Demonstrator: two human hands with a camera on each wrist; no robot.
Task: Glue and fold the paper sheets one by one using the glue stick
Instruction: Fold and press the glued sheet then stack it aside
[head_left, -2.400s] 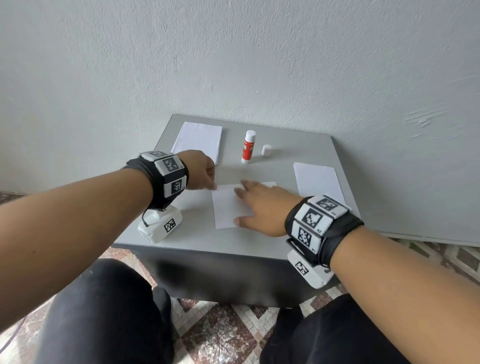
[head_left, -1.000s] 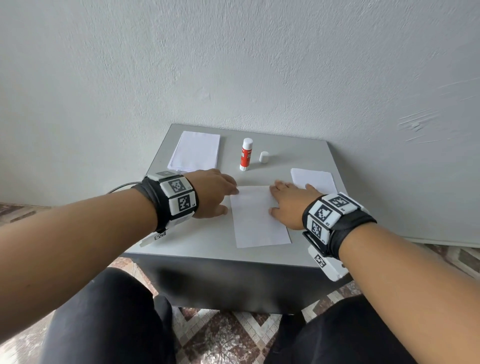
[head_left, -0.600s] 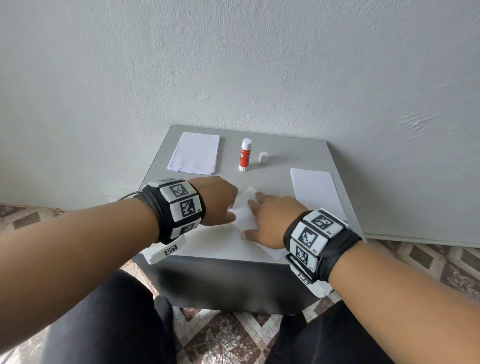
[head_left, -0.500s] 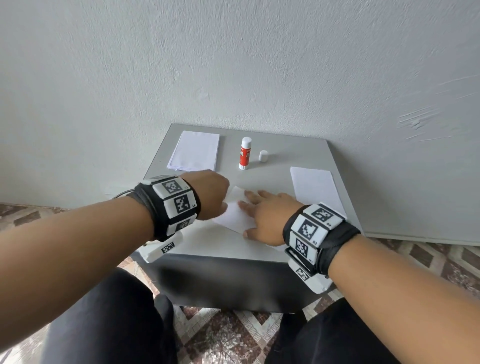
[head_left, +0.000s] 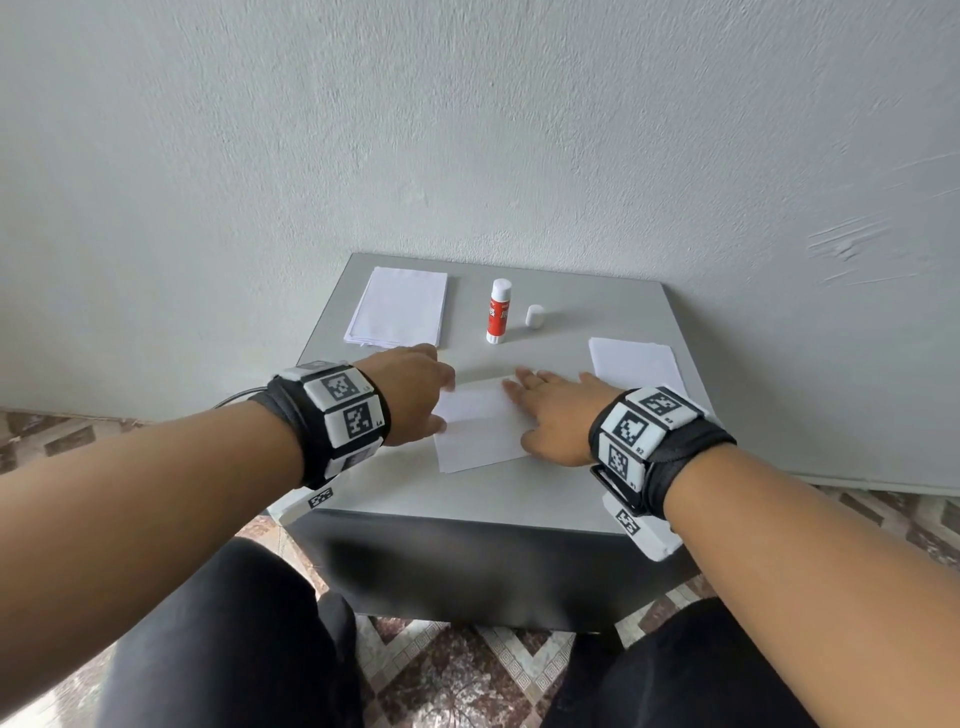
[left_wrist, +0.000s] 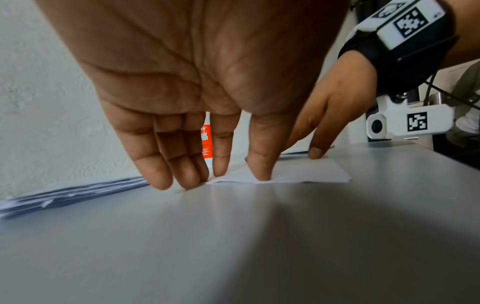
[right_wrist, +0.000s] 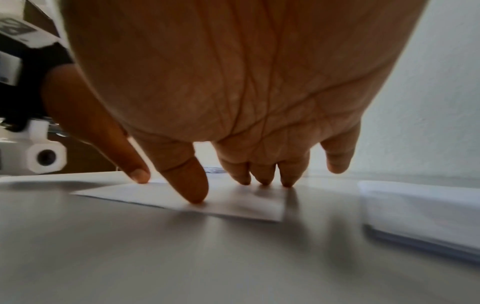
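In the centre of the head view the sheet now lies folded and flat on the grey table, whereas half a second ago one flap was lifted off the surface between the hands and a second ago the sheet lay open and full length. The left hand has its fingers straight, tips pressing the sheet's left edge, thumb and forefinger on the paper in the left wrist view; it grips nothing. The right hand lies spread and flat on the sheet's right part, thumb and three fingertips pressing down, also gripping nothing. This suggests the fold is closed and being pressed so the glue takes. The uncapped glue stick stands upright at upper centre, its cap just beside it. A stack of sheets waits at upper left; another pile lies at right, probably finished ones.
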